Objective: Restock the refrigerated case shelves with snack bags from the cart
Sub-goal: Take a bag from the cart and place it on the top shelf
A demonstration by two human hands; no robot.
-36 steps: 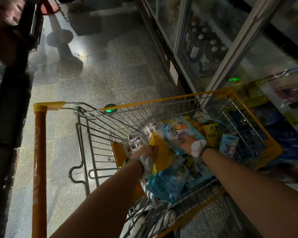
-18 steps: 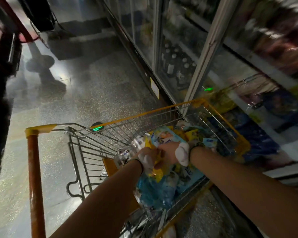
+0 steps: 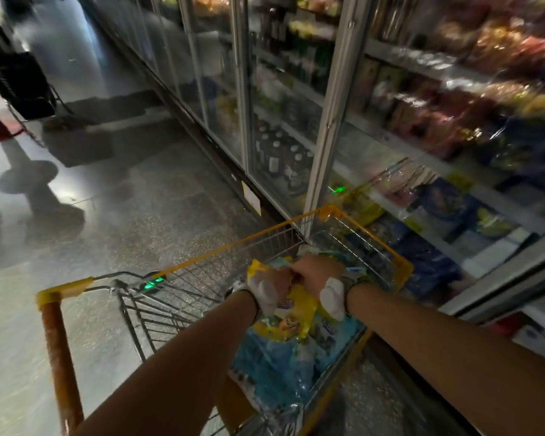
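No brand or label reads clearly; print on the bags is blurred, only a small purple-and-white patch shows on the yellow bag (image 3: 291, 305). A yellow tag on the case base is too smeared to read.

Yellow bag: glossy plastic, crumpled at the top, some cartoon-like print low on its face. It sits upright in the cart (image 3: 202, 272), on top of a heap of blue bags (image 3: 274, 363) that fill the near end of the basket.

Left hand (image 3: 272, 283) and right hand (image 3: 317, 272) meet at the top of the yellow bag, knuckles almost touching. Fingers of both curl down into the crumpled top edge, gripping it; the bag's body hangs below and between the two wrists. Each hand has a white wrap over the heel and a dark band at the wrist.

Cart: wire basket, yellow rim, orange handle (image 3: 60, 357) at left, small green light on the rim. It stands just beside the case (image 3: 337, 105), front corner near a door frame.

Case: glass doors, shelves (image 3: 428, 62) behind hold red, orange and dark blue bags, all blurred; dark bottles (image 3: 277, 155) low in the next bay. Floor (image 3: 123, 215) is speckled grey, shiny.
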